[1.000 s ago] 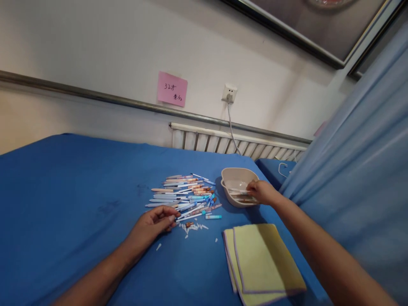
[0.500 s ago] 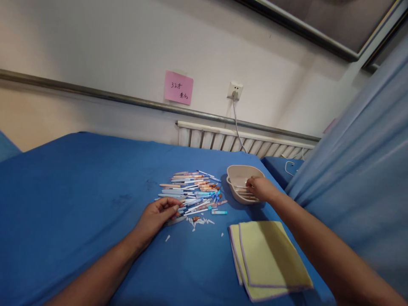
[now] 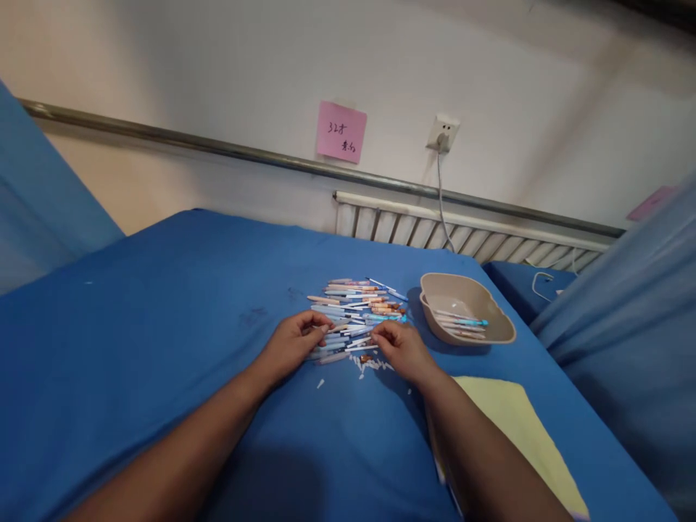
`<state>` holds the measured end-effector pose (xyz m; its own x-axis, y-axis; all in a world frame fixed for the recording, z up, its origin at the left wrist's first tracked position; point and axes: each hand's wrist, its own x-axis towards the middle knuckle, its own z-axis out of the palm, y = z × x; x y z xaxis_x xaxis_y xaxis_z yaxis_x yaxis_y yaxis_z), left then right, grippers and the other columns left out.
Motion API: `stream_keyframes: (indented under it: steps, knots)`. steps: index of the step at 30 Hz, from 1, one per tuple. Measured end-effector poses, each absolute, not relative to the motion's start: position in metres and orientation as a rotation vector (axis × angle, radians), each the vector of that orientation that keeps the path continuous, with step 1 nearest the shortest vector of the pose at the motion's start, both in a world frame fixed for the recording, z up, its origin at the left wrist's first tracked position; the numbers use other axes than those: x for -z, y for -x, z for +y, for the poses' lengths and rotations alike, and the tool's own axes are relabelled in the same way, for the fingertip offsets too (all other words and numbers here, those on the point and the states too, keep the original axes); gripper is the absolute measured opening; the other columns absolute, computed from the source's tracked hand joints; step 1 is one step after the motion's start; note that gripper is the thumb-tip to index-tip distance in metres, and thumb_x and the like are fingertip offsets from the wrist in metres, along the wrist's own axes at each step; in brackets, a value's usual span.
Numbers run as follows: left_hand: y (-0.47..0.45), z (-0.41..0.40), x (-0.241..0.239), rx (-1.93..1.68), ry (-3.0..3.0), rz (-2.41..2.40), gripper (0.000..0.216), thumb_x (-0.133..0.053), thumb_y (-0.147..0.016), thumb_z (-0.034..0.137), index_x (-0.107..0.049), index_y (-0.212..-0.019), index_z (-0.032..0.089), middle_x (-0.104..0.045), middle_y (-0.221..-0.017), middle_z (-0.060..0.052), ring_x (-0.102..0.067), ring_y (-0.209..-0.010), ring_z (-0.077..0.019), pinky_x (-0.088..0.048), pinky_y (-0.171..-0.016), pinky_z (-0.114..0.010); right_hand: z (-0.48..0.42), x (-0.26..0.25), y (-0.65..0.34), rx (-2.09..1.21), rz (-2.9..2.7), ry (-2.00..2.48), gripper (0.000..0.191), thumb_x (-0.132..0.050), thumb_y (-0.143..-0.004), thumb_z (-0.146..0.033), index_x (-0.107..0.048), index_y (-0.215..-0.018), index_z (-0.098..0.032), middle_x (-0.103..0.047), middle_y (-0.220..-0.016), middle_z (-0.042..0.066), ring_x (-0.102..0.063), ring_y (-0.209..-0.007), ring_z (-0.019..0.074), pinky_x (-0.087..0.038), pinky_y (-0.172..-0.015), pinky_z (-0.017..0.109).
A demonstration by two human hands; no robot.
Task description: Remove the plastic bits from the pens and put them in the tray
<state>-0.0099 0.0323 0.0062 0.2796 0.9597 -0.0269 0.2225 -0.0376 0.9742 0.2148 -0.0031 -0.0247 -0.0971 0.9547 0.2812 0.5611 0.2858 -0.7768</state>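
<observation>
A heap of several pens (image 3: pixel 356 304) in pale blue, white and orange lies on the blue cloth-covered table (image 3: pixel 152 319). My left hand (image 3: pixel 292 344) rests at the heap's near left edge, fingers curled and pinching a pen there. My right hand (image 3: pixel 401 348) sits at the near right edge, fingers bent onto the pens; what it grips is hidden. Small white bits (image 3: pixel 370 365) lie scattered between the hands. A beige bowl (image 3: pixel 492 335) to the right holds a few pens.
A folded yellow cloth (image 3: pixel 522 428) lies near the right, partly under my right forearm. A blue curtain (image 3: pixel 636 341) hangs at the right. Behind the table are a radiator (image 3: pixel 467 235), a wall socket with cable (image 3: pixel 441 134) and a pink note (image 3: pixel 341 132).
My right hand left the beige bowl and came back to the pen heap beside my left hand. The view swung right to left and tipped down.
</observation>
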Motion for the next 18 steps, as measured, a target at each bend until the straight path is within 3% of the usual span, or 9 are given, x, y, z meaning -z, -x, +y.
stream_keyframes:
  steps: [8, 18]
  knots:
    - [0.017, 0.033, -0.006, -0.631, -1.948, 1.169, 0.027, -0.051, -0.081, 0.040, -0.065, -0.082, 0.018, -0.056, -0.060, 0.003, -0.049, -0.056, -0.0129, -0.034, -0.052, -0.022, -0.002, 0.023, -0.237, -0.518, -2.128, 1.515, 0.014, -0.053, -0.086, -0.022, -0.067, -0.085, -0.021, -0.068, -0.085, 0.002, -0.061, -0.078, 0.0151, -0.041, -0.073, 0.025]
    - [0.014, 0.022, -0.004, -0.414, -2.450, 1.040, 0.013, -0.051, -0.083, 0.028, -0.061, -0.083, 0.021, -0.060, -0.086, -0.002, -0.055, -0.083, -0.0185, -0.041, -0.075, -0.027, -0.016, 0.005, -0.223, -0.292, -2.472, 1.720, 0.016, -0.050, -0.088, -0.025, -0.063, -0.096, -0.019, -0.063, -0.096, 0.008, -0.057, -0.089, 0.0194, -0.038, -0.075, 0.027]
